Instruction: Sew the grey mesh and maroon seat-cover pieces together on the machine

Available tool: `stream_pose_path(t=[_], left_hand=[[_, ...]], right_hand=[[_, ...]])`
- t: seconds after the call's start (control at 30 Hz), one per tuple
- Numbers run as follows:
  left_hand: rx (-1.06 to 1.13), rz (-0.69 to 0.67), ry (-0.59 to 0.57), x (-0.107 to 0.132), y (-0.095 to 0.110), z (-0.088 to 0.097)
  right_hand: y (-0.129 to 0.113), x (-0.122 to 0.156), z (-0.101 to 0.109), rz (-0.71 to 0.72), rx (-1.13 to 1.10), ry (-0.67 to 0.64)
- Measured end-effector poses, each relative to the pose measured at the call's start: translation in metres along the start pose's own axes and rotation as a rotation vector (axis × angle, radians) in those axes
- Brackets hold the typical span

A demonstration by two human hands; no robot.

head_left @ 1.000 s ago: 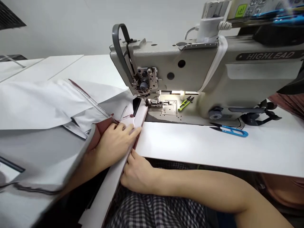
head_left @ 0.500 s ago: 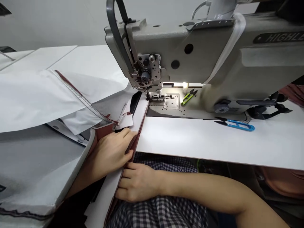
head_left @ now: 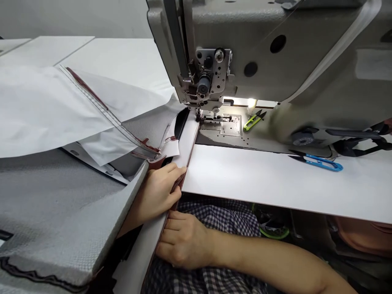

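A long layered fabric strip [head_left: 153,232], white on top with a dark red edge, runs from my lap up to the needle and presser foot [head_left: 198,115] of a sewing machine [head_left: 245,24]. Partway along it, my left hand [head_left: 163,185] pinches the red edge between thumb and fingers. Nearer my body, my right hand [head_left: 182,241] is closed round the same edge, its fingertips hidden beneath the strip. A large grey padded panel [head_left: 70,212] lies over my left forearm. White cloth with a stitched dark red seam [head_left: 92,92] spreads beyond it.
Yellow-green thread snips [head_left: 254,120] lie on the machine bed, right of the needle. Blue thread snips [head_left: 320,162] rest on the white tabletop [head_left: 245,171], whose front edge is close to my right forearm. Below the table stands a green-rimmed container [head_left: 275,232].
The view has moved closer to the machine. The grey panel's edge has shifted right over my left forearm, covering more of it. Both hands keep their hold on the strip.
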State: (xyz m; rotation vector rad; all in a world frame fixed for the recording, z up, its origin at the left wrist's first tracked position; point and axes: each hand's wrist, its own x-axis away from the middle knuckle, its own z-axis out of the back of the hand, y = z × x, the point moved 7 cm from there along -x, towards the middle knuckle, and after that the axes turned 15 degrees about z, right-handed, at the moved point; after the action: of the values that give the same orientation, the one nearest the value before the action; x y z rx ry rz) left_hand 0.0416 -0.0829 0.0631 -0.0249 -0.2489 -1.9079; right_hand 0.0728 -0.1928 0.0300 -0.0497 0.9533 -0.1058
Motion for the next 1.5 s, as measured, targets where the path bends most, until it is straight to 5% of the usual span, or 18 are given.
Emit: stream_pose_path(t=[0.2,0.43,0.7,0.9,1.1,1.5], left_hand=[[-0.022,-0.25,0.223,0.004,0.004,0.013],[0.04,-0.357,0.258,-0.004,-0.016,0.003],[0.153,-0.319,0.327,-0.022,-0.023,-0.005],[0.101,-0.302,0.316,-0.037,-0.017,-0.002],[0.103,-0.26,0.32,-0.05,-0.015,0.0],[0.075,-0.266,0.388,-0.091,-0.015,0.007]], right_hand=[[-0.005,-0.004,0.013,-0.039,-0.046,-0.032],[0.01,-0.014,0.019,-0.065,-0.09,-0.079],[0.033,-0.01,0.015,-0.076,-0.129,-0.213],[0.05,-0.01,0.032,-0.086,-0.179,-0.217],[0.064,-0.011,0.043,-0.067,-0.264,-0.412],[0.103,-0.003,0.048,-0.07,-0.223,-0.438]])
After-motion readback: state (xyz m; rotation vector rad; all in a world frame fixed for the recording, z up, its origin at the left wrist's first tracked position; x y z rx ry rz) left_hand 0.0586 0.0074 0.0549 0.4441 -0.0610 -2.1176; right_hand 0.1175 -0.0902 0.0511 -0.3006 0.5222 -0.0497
